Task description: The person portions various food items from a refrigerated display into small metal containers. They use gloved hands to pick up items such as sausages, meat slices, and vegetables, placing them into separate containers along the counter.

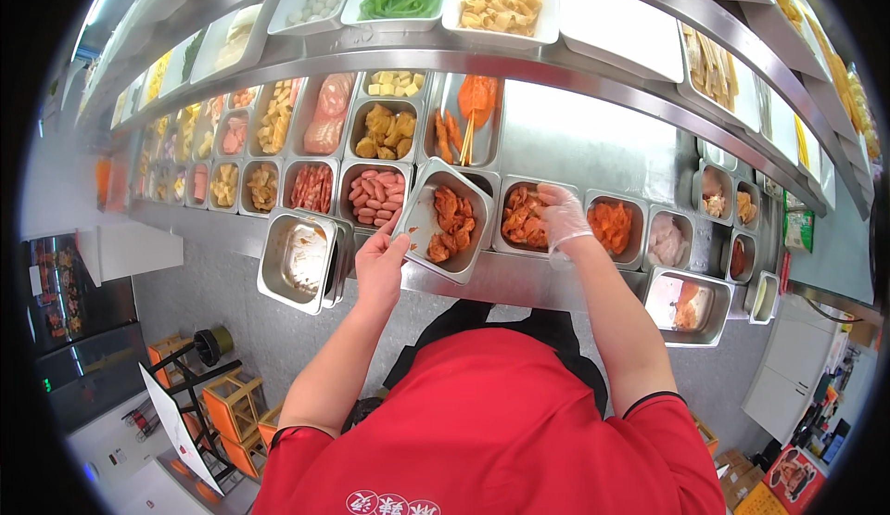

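Observation:
My bare left hand grips the rim of a steel pan, which is tilted and turned over the counter's front edge. Reddish marinated meat pieces lie along the right side of that pan. My right hand, in a clear plastic glove, is at a second steel pan set in the counter. Its fingers reach the right side of the marinated meat there. Whether they hold a piece is hidden by the hand.
Stacked steel pans overhang the counter edge at left. A nearly bare pan with reddish residue overhangs at right. Pans of small sausages, orange-red meat and pale meat flank my hands. Steel shelf rails cross above.

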Motion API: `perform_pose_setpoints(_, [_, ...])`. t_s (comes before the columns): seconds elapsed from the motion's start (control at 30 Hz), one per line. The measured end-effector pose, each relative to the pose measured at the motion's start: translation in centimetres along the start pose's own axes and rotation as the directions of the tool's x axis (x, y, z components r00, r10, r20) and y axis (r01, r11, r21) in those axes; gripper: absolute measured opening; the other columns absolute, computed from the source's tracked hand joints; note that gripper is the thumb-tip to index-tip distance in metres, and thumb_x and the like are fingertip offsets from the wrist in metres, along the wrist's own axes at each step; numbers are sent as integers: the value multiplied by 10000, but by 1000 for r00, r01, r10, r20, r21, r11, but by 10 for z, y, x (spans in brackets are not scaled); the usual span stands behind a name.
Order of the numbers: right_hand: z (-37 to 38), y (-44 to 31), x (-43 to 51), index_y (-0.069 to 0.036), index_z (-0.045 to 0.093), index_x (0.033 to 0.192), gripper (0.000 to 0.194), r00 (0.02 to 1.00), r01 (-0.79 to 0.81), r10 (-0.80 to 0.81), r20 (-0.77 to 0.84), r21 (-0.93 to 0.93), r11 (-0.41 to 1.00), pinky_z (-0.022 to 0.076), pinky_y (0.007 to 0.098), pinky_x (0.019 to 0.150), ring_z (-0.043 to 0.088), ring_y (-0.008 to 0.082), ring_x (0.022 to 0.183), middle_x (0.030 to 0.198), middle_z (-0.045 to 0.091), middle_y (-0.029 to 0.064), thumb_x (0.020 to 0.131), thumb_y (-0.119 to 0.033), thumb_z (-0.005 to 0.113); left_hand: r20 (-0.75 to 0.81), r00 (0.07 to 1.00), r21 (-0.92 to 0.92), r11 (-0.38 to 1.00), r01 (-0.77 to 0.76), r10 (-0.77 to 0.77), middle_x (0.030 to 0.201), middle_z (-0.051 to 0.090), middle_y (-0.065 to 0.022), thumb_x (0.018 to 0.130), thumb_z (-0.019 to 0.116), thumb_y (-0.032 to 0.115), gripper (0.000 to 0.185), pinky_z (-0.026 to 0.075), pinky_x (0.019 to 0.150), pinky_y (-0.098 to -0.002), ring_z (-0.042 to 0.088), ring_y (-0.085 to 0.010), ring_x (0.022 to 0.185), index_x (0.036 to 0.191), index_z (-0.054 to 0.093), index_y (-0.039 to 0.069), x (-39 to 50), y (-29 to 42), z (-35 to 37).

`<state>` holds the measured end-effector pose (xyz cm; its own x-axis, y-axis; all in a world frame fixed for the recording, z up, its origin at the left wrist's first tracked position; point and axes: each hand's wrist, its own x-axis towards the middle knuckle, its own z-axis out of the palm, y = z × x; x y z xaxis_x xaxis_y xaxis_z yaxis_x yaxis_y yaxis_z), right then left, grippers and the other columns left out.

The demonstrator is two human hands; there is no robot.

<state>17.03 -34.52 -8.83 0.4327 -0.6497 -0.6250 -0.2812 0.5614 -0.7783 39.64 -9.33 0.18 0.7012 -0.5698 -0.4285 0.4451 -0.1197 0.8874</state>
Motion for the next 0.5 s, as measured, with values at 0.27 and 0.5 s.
perform_pose_setpoints(0.27, [-12, 24, -2, -17, 603, 1353, 510, 982, -189, 189, 1, 12, 982, 574, 397, 812, 683, 280, 950, 1216, 669, 168, 852, 73, 577, 14, 999, 40, 999, 32, -33, 1527, 525, -147, 959, 687, 44, 275, 498, 719, -245, 606, -66, 918, 719, 557, 10, 4, -9, 4])
perform_pose_setpoints(0.5, [31, 50, 2, 22, 667, 1305, 476, 996, 18, -55, -64, -475, 880, 498, 348, 1022, 660, 344, 1203, 1250, 698, 246, 845, 34, 544, 35, 997, 40, 997, 63, -64, 1489, 544, -155, 960, 690, 48, 270, 495, 743, -242, 606, -71, 963, 726, 562, 3, -1, -11, 5])
